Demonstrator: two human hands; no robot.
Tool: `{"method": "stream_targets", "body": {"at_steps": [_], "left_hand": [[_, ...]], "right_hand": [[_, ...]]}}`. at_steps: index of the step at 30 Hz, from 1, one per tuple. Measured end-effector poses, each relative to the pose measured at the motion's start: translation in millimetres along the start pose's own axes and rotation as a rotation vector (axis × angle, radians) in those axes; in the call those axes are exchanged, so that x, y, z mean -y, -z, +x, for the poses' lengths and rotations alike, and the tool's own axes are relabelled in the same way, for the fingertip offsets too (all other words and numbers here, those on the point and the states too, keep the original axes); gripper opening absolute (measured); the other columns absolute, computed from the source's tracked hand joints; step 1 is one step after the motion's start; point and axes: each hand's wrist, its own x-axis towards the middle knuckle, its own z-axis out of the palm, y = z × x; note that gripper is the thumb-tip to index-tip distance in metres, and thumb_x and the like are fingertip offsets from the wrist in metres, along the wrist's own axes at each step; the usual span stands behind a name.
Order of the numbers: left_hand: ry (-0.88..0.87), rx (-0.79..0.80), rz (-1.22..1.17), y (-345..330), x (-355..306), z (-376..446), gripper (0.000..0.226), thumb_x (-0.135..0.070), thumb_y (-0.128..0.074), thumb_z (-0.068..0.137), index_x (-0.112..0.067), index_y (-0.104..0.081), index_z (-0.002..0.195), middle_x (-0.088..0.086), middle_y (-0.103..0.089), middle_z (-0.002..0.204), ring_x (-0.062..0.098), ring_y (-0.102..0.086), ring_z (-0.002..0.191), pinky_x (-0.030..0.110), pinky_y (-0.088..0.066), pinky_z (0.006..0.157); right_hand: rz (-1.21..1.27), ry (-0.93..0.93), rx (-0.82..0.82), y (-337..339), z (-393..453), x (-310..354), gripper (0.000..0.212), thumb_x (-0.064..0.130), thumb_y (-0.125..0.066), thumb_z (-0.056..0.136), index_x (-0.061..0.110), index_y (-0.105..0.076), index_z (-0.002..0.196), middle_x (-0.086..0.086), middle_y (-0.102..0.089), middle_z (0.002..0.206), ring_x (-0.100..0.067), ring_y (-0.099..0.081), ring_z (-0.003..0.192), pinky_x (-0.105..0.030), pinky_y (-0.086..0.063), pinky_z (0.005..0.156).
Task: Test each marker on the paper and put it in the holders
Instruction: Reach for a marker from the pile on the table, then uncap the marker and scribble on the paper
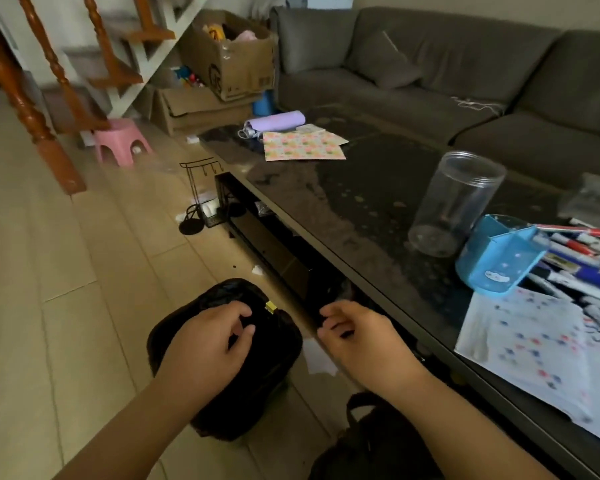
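Both hands were held low over the floor, near the front edge of the dark glass surface (378, 202). The left hand (208, 344) was seen above a black bag (243, 386) on the floor, fingers loosely curled and nothing visibly gripped; whether its fingertips touched the bag could not be told. The right hand (357, 337) was held just beside the surface edge, fingers curled inward, with nothing plainly held. On the right part of the surface a heap of markers (582, 261) was laid, partly on a white paper (534, 348) dotted with red and blue marks. A blue holder (499, 258) was tilted against the markers, and a clear plastic jar (454, 202) was stood just to its left. Farther off, patterned paper (302, 145) and a lilac roll (278, 121) were placed before a grey sofa (430, 64).
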Motion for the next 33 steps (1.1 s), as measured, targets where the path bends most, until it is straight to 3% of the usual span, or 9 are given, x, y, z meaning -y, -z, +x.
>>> {"method": "stream_targets", "body": {"at_steps": [3, 6, 11, 14, 18, 21, 26, 29, 33], "left_hand": [[-0.093, 0.051, -0.054, -10, -36, 19, 0.027, -0.032, -0.055, 0.091, -0.024, -0.059, 0.116, -0.016, -0.059, 0.092, 0.0, -0.056, 0.086, 0.011, -0.043, 0.071], [-0.212, 0.104, -0.104, -24, -81, 40, 0.028, -0.034, -0.055, 0.09, -0.026, -0.056, 0.117, -0.019, -0.056, 0.091, 0.0, -0.055, 0.085, 0.008, -0.042, 0.065], [-0.424, 0.153, -0.174, -63, -169, 65, 0.022, -0.028, -0.061, 0.086, -0.024, -0.061, 0.108, -0.016, -0.055, 0.08, 0.001, -0.055, 0.076, 0.008, -0.036, 0.062], [-0.562, 0.217, -0.244, -89, -218, 73, 0.019, -0.019, -0.069, 0.08, -0.022, -0.064, 0.099, -0.015, -0.055, 0.078, 0.004, -0.054, 0.069, 0.021, -0.046, 0.062], [-0.66, 0.218, -0.301, -123, -275, 77, 0.019, -0.021, -0.066, 0.083, -0.017, -0.065, 0.102, -0.009, -0.058, 0.085, 0.01, -0.055, 0.074, 0.032, -0.051, 0.07], [-0.703, 0.276, -0.307, -152, -315, 81, 0.021, -0.029, -0.056, 0.09, -0.022, -0.058, 0.11, -0.011, -0.055, 0.094, 0.005, -0.05, 0.082, 0.02, -0.043, 0.075], [-0.731, 0.35, -0.293, -200, -346, 96, 0.019, -0.03, -0.051, 0.092, -0.024, -0.056, 0.11, -0.012, -0.055, 0.096, 0.006, -0.049, 0.083, 0.02, -0.042, 0.071], [-0.746, 0.36, -0.306, -226, -350, 101, 0.015, -0.023, -0.056, 0.089, -0.02, -0.061, 0.103, -0.006, -0.061, 0.09, 0.014, -0.057, 0.083, 0.026, -0.044, 0.069], [-0.88, 0.343, -0.288, -247, -353, 106, 0.024, -0.027, -0.049, 0.082, -0.016, -0.064, 0.098, -0.003, -0.065, 0.086, 0.02, -0.062, 0.078, 0.031, -0.052, 0.066]], "right_hand": [[0.011, 0.014, -0.156, 43, -18, -11, 0.018, 0.018, -0.061, 0.09, 0.024, -0.061, 0.107, 0.012, -0.062, 0.091, 0.006, -0.058, 0.083, -0.002, -0.043, 0.072], [0.011, -0.027, -0.345, 84, -42, -30, 0.016, 0.02, -0.063, 0.089, 0.033, -0.057, 0.095, 0.014, -0.063, 0.082, 0.008, -0.058, 0.079, -0.007, -0.044, 0.069], [-0.009, -0.195, -0.592, 144, -93, -78, 0.013, 0.024, -0.06, 0.09, 0.032, -0.059, 0.101, 0.014, -0.063, 0.088, 0.004, -0.058, 0.081, -0.008, -0.045, 0.07], [-0.048, -0.273, -0.696, 171, -119, -109, 0.013, 0.022, -0.06, 0.09, 0.03, -0.059, 0.1, 0.013, -0.062, 0.086, 0.001, -0.057, 0.079, -0.014, -0.045, 0.069], [-0.128, -0.403, -0.748, 195, -139, -147, 0.013, 0.023, -0.059, 0.091, 0.031, -0.055, 0.1, 0.012, -0.06, 0.091, -0.006, -0.056, 0.084, -0.017, -0.046, 0.074], [-0.21, -0.506, -0.798, 213, -145, -182, 0.021, 0.025, -0.059, 0.091, 0.024, -0.059, 0.112, 0.012, -0.056, 0.097, -0.006, -0.053, 0.088, -0.011, -0.038, 0.072], [-0.29, -0.695, -0.83, 225, -131, -224, 0.043, 0.032, -0.054, 0.094, 0.022, -0.048, 0.136, 0.001, -0.051, 0.133, -0.02, -0.043, 0.122, -0.03, -0.037, 0.099], [-0.36, -0.759, -0.79, 227, -117, -244, 0.045, 0.035, -0.051, 0.094, 0.023, -0.046, 0.137, 0.002, -0.048, 0.137, -0.021, -0.042, 0.12, -0.032, -0.036, 0.098], [-0.446, -0.788, -0.821, 229, -105, -261, 0.038, 0.038, -0.055, 0.091, 0.022, -0.057, 0.126, -0.001, -0.054, 0.123, -0.024, -0.045, 0.109, -0.033, -0.037, 0.09]]}}
